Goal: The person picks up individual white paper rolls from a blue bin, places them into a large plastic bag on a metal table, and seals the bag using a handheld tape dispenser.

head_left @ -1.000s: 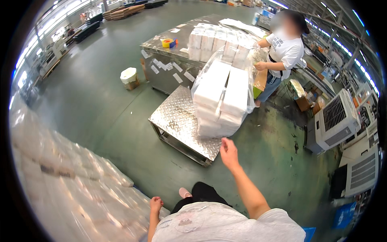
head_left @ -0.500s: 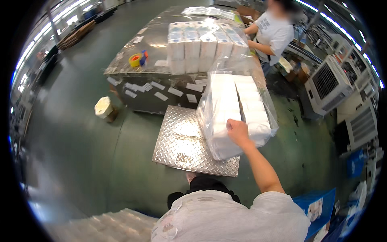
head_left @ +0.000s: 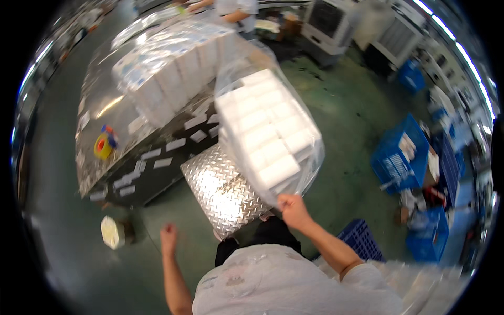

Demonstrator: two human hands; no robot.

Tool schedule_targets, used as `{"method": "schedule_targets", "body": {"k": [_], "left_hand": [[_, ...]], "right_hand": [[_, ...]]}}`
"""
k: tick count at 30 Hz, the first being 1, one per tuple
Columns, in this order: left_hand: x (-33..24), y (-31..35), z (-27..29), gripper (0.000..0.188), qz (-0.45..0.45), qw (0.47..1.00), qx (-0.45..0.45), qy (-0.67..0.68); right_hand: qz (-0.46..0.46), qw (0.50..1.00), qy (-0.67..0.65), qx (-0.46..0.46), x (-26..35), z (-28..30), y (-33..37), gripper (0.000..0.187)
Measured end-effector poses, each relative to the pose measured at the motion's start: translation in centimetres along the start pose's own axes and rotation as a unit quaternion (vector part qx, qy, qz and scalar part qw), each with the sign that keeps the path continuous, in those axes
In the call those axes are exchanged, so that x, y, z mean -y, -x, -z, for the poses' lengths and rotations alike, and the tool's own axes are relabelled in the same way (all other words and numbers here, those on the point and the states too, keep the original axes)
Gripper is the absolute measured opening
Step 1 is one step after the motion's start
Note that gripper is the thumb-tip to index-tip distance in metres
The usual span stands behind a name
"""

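Observation:
A large clear plastic bag (head_left: 310,176) holds rows of white paper rolls or packs (head_left: 262,126); their exact kind is blurred. It leans against the table's side above a diamond-plate metal step (head_left: 223,191). At the bag's near lower edge, my right hand (head_left: 294,211) is closed on the plastic. My left hand (head_left: 168,239) hangs off to the left over the floor, apart from the bag. Its fingers look curled, with nothing seen in them.
The metal table (head_left: 113,113) carries wrapped white packs (head_left: 173,68) and a yellow tape roll (head_left: 103,147). A pale stool-like object (head_left: 111,232) stands on the floor at left. Blue crates (head_left: 401,152) are at right. A co-worker (head_left: 236,10) stands beyond the table.
My view has turned right, so the table and bag appear rotated. My right hand has moved from over the packs to the bag's near edge. My left hand has come into sight.

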State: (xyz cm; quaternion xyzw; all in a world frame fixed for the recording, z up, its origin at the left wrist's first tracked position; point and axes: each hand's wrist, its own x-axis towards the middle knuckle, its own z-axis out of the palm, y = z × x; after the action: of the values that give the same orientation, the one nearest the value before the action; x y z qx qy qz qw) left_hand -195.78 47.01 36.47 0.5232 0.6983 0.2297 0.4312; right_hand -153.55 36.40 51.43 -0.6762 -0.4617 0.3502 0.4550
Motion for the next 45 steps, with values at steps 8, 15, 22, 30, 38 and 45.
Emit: {"method": "schedule_targets", "body": {"k": [8, 15, 22, 30, 38, 45], "left_hand": [[-34.2, -10.8, -8.3, 0.074, -0.480, 0.865, 0.115, -0.085], [-36.7, -17.4, -17.4, 0.031, -0.497, 0.831, 0.149, -0.202], [-29.4, -8.7, -6.4, 0.023, -0.170, 0.913, 0.351, 0.118], [-23.1, -18.3, 2.2, 0.020, -0.049, 0.786, 0.436, 0.436], [-24.5, -18.4, 3.3, 0.023, -0.001, 0.778, 0.549, 0.306], [-25.9, -20.4, 4.2, 0.020, 0.069, 0.708, 0.618, 0.334]], "right_hand": [[-0.052, 0.998, 0.030, -0.029, 2.4, -4.9, 9.8, 0.006], [-0.108, 0.976, -0.091, -0.168, 2.8, -5.6, 13.4, 0.005], [-0.116, 0.918, -0.042, -0.377, 1.2, -2.4, 8.8, 0.011], [-0.113, 0.940, -0.121, -0.298, 9.3, -10.4, 2.4, 0.009], [-0.191, 0.714, -0.247, -0.626, 8.0, -18.1, 6.5, 0.019], [-0.194, 0.707, -0.220, -0.644, 11.7, -22.2, 4.0, 0.022]]}}
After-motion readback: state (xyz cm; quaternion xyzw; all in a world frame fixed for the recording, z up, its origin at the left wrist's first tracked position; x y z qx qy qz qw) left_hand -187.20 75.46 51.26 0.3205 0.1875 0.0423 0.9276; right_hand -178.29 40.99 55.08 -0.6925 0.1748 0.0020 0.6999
